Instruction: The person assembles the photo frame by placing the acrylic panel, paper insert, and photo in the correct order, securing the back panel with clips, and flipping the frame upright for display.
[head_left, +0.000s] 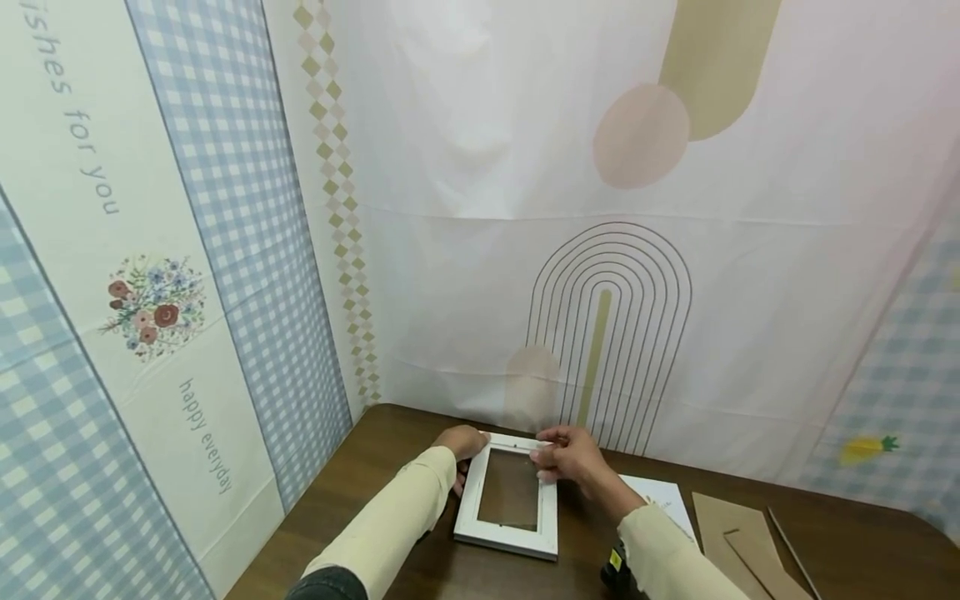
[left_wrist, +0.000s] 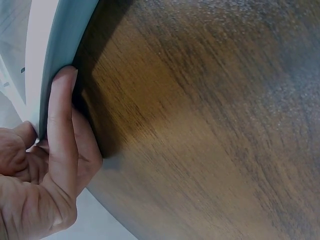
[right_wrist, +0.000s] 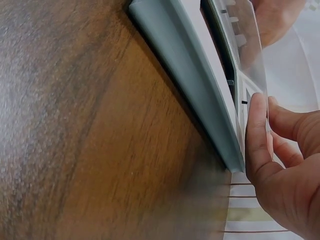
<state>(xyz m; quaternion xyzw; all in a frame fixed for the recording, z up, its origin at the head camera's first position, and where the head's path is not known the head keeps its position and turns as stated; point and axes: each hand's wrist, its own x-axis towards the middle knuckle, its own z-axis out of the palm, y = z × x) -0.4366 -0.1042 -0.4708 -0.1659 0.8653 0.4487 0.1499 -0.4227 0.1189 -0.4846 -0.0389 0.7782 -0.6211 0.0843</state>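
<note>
A white picture frame [head_left: 548,510] lies on the brown wooden table with its notched back side up. My left hand [head_left: 463,443] grips its far left corner, the thumb on top. In the left wrist view, one finger [left_wrist: 61,107] lies straight along the frame's outer side. Over the far right corner, my right hand [head_left: 572,457] pinches the edge of a clear sheet [right_wrist: 255,55] between thumb and fingers. That sheet stands tilted up from the frame's opening in the right wrist view. Whether it is glass or plastic, I cannot tell.
Right of the frame lies a white printed card [head_left: 663,497], partly behind my right sleeve. Beyond it is a brown backing board [head_left: 727,512] with a strip attached. A black object with a yellow label [head_left: 617,562] sits near my right forearm. Printed cloth [head_left: 450,292] hangs behind the table.
</note>
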